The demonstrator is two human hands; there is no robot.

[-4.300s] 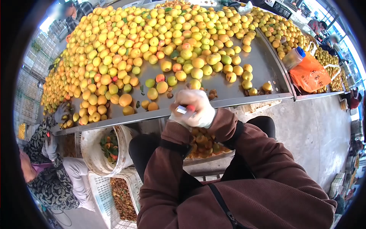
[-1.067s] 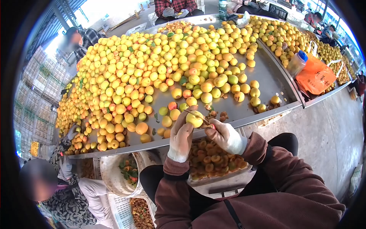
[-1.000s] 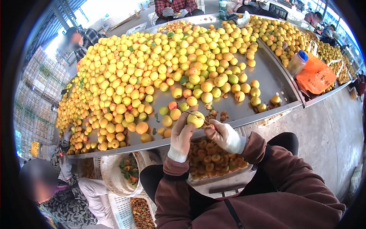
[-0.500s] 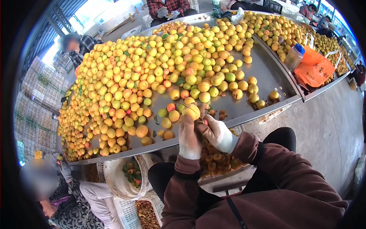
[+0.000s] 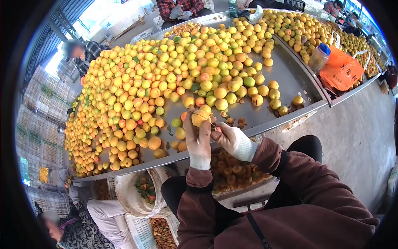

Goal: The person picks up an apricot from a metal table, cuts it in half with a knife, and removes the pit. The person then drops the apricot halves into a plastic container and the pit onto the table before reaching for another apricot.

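My left hand (image 5: 198,143), in a worn white glove, is closed round a yellow apricot (image 5: 200,118) near the front edge of the metal table. My gloved right hand (image 5: 235,140) pinches a small thin tool with a red end (image 5: 218,129) right beside that fruit. A thin dark line from the tool runs along the apricot; its exact shape is too fine to make out. Beyond my hands lies a large heap of apricots (image 5: 166,79), yellow, orange and some green. Bits of brown apricot flesh (image 5: 241,123) lie on the metal near my right hand.
Below the table edge (image 5: 166,161) stand a crate of halved apricots (image 5: 236,174), a white bucket (image 5: 134,195) with leaves, and a white basket (image 5: 139,230) of brown scraps. An orange bag (image 5: 342,70) and a blue-lidded bottle (image 5: 319,58) are at the right. Other people sit around the table.
Both hands have moved slightly left and down with the apricot. The left fingers have shifted on the fruit, and the thin line now shows along it.
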